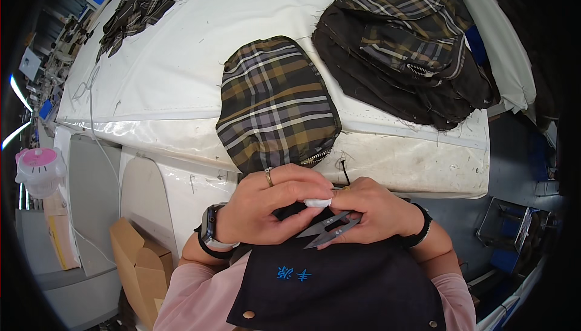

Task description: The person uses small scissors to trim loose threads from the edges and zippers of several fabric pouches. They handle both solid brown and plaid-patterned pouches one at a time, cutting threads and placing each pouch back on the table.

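Note:
My left hand (286, 199), with a ring and a wristwatch (211, 226), pinches a small white piece (317, 202) between thumb and fingers. It meets the tip of my right thumb; whether it is a wrap or loose cloth I cannot tell. In my right hand (370, 208) are metal thread snips (331, 229), blades apart and pointing left. Just beyond my hands lies a plaid fabric panel (277, 104) with rounded corners, a metal zipper (315, 156) at its near edge. The panel's lower edge is partly hidden by my left hand.
Plaid and dark sewn pieces (399, 54) are heaped at right on the white-covered table (181, 76). More plaid pieces (140, 8) lie far left, loose threads around. At left are a cardboard box (140, 272) and a pink-lidded container (40, 172); a metal-framed stool (504, 226) stands right.

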Tool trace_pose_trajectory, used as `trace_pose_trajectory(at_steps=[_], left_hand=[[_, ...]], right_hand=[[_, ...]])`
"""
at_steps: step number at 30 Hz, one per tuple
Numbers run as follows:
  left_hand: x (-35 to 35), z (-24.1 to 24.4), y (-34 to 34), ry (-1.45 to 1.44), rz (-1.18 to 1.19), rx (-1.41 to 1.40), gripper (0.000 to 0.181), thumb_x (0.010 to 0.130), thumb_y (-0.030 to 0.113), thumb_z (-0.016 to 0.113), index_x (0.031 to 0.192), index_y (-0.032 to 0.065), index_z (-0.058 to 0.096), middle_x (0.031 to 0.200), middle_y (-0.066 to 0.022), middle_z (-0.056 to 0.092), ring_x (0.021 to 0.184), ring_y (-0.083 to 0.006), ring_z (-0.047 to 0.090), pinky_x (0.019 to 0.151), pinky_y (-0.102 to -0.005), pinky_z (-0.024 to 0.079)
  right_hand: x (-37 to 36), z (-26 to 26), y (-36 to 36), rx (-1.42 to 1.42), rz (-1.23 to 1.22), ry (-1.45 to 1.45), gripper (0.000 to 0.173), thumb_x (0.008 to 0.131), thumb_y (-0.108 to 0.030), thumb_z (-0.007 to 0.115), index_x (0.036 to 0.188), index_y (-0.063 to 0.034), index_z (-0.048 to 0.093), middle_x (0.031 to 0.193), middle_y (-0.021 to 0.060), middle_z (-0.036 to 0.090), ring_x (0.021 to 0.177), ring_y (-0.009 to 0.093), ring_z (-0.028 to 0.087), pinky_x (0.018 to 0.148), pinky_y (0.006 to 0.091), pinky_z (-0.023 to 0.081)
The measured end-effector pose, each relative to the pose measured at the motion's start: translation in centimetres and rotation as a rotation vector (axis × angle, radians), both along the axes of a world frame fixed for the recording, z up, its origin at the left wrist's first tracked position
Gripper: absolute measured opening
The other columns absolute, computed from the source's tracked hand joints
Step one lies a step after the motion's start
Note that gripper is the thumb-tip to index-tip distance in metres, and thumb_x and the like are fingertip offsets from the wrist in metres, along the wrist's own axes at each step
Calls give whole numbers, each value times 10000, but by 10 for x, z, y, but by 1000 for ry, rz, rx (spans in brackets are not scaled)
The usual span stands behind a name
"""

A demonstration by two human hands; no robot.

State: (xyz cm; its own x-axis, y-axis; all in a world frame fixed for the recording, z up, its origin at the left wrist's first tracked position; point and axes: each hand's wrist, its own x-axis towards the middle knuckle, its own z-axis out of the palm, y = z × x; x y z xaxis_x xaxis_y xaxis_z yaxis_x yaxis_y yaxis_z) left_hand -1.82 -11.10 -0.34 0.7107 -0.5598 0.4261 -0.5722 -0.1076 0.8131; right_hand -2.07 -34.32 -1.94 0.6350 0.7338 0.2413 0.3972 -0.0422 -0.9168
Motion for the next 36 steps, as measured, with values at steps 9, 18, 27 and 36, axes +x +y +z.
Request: trace_pose_trajectory(at_steps=[9, 18, 27, 36], left_hand=[[-4, 3, 1, -53, 77, 87, 347, 772, -1, 835, 1103, 21, 734, 1118, -176, 733, 1004, -285, 738, 849, -344, 601], [-12, 0, 13, -326, 594, 280, 297, 672, 63, 906, 884, 66, 698, 896, -68, 595, 795, -242, 560, 663, -330, 449], [-17, -12, -6, -346, 679, 353, 305, 684, 90, 885, 882, 93, 653, 918, -72, 595, 788, -279, 575, 636, -373, 443], [-15, -1, -8, -310, 651, 326, 256, 705, 19, 827, 876, 72, 646, 881, -81, 585, 753, -282, 574, 623, -367, 452]], right_hand=[[4, -1, -7, 70, 6, 3, 554, 790, -319, 894, 1242, -76, 684, 609, 51, 514, 489, 237, 510, 489, 332, 367], [4, -5, -3, -210, -570, -374, 492, 766, -347, 896, 1060, -38, 651, 570, 19, 486, 441, 201, 482, 444, 315, 370], [10, -16, 5, -218, -617, -706, 453, 741, -370, 904, 848, -80, 572, 570, 21, 497, 437, 213, 487, 421, 335, 369], [7, -17, 6, -116, -623, -502, 538, 680, -444, 935, 806, -56, 584, 541, 17, 496, 417, 208, 498, 413, 323, 386]])
